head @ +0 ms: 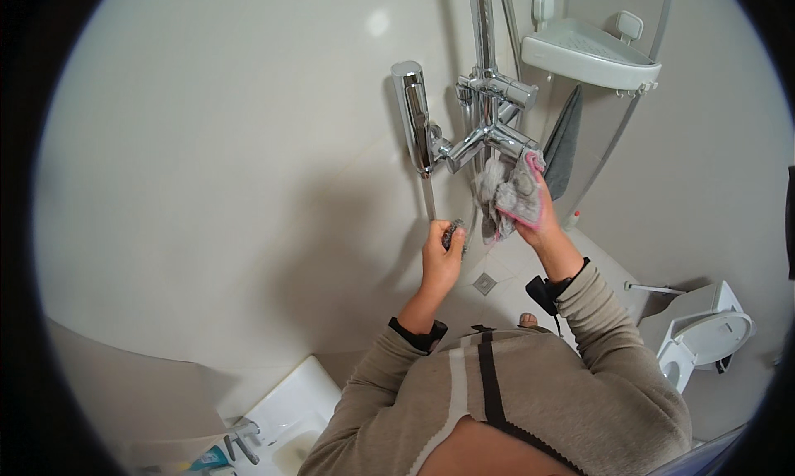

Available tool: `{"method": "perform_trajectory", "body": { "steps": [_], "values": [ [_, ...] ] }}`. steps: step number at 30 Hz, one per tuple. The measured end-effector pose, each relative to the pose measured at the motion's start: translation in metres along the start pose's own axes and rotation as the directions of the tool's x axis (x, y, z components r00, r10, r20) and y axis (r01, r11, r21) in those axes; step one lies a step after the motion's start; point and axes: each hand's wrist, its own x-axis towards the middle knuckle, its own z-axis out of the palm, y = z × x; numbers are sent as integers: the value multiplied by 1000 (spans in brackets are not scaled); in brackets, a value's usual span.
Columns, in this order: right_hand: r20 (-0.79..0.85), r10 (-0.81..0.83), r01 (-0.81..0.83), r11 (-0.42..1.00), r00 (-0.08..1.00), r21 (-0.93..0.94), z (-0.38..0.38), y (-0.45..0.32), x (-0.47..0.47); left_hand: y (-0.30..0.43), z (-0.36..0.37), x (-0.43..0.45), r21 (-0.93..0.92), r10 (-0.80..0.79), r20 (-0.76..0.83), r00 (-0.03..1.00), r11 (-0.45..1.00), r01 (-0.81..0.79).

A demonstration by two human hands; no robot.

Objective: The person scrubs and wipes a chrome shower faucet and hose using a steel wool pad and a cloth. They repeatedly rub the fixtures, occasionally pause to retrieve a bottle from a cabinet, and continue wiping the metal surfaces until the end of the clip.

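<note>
My left hand (441,260) grips a grey metal scouring pad (456,237) just below the lower end of the chrome hand shower (412,116). In my right hand (545,218) is a bunched grey cloth with pink edging (518,196). The cloth lies against or right under the right-hand end of the chrome shower mixer (494,134); whether it presses on the metal I cannot tell. Part of my right fingers is hidden behind the cloth. The shower hose (428,196) runs down from the hand shower to behind my left hand.
A white corner shelf (590,54) with small hooks is fixed at upper right, and a dark grey towel (564,144) hangs beneath it. A toilet (702,333) with its lid raised stands at right. At lower left are a washbasin (295,408) and its tap (242,439).
</note>
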Motion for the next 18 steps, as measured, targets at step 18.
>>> {"method": "perform_trajectory", "body": {
  "steps": [18],
  "values": [
    [255, -616, 571, 394, 746, -720, 65, 78, 29, 35, -48, -20, 118, 50, -171, 984, 993, -30]
  ]
}}
